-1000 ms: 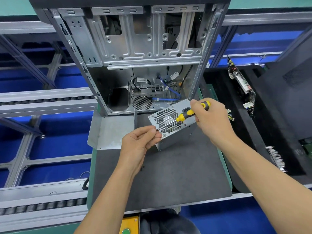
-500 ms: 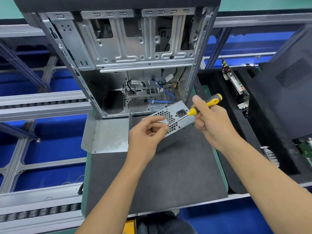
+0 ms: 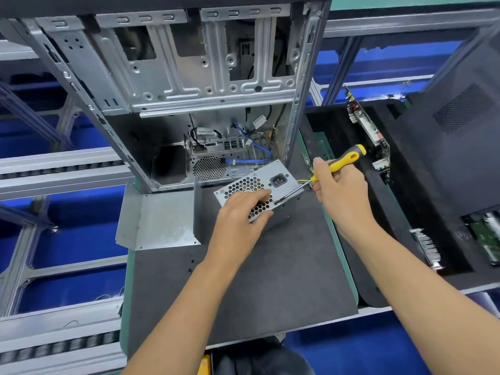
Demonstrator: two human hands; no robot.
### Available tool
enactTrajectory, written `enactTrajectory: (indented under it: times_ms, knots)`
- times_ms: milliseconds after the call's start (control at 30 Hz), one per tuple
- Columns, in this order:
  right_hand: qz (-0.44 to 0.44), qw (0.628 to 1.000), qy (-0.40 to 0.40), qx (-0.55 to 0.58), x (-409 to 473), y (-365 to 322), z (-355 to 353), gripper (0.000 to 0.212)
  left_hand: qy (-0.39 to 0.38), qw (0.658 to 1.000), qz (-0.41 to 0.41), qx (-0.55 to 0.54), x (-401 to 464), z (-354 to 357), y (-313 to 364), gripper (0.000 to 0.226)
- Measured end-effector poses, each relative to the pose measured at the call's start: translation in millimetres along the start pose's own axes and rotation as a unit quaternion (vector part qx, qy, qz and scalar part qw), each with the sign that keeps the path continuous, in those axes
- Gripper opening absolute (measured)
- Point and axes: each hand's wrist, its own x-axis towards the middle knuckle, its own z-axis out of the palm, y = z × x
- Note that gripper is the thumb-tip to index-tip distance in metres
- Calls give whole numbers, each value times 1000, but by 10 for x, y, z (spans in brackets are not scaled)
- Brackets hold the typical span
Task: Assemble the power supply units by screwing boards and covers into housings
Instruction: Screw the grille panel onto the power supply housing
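One power supply unit (image 3: 259, 196) sits on the dark mat of the tabletop (image 3: 270, 280), tipped so its perforated fan-grille face points up toward the camera; that angle puts the screw point within reach of the driver. Left hand (image 3: 240, 217) lies over the lower left of the grille, fingers curled over the panel edge and pressing down, a bracing grip that likely keeps the housing from turning under torque. Right hand (image 3: 338, 190) is closed round the one screwdriver (image 3: 324, 174), yellow and black handle, pinched low near the shaft for fine control. The tip meets the panel just right of the left fingertips, below the black mains socket (image 3: 278, 181); a screw seems to be seated there, but it is too small to confirm. Judged step: driving a cover screw into the housing. Beyond both grips stands one open computer chassis (image 3: 189, 77), blue cables inside. Left of the bracing hand lies one bent sheet-metal cover (image 3: 162, 220), flat on the tabletop. Right of the driver hand, a black foam tray (image 3: 405, 212) holds at least two circuit boards on edge.
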Motion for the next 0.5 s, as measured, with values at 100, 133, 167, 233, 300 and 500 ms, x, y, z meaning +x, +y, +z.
enactTrajectory:
  times_ms: [100, 133, 167, 233, 300, 500]
  knots:
    - [4, 1000, -4, -23, -5, 0, 17, 42, 4, 1000, 2, -3, -7, 12, 13, 36]
    - [1, 1000, -5, -27, -6, -15, 21, 41, 4, 1000, 3, -2, -7, 18, 15, 35]
    - [-6, 999, -7, -34, -12, -38, 24, 40, 2, 1000, 3, 2, -8, 25, 17, 34]
    - [-32, 998, -13, -58, -33, -99, 22, 37, -1, 1000, 2, 13, -7, 40, 25, 31]
    - [-72, 994, -29, -77, -70, -177, 17, 34, 1, 1000, 2, 22, -4, 61, 33, 30]
    - [-172, 971, -99, -137, -181, -421, 25, 30, 18, 998, -1, 64, 82, 144, 79, 20]
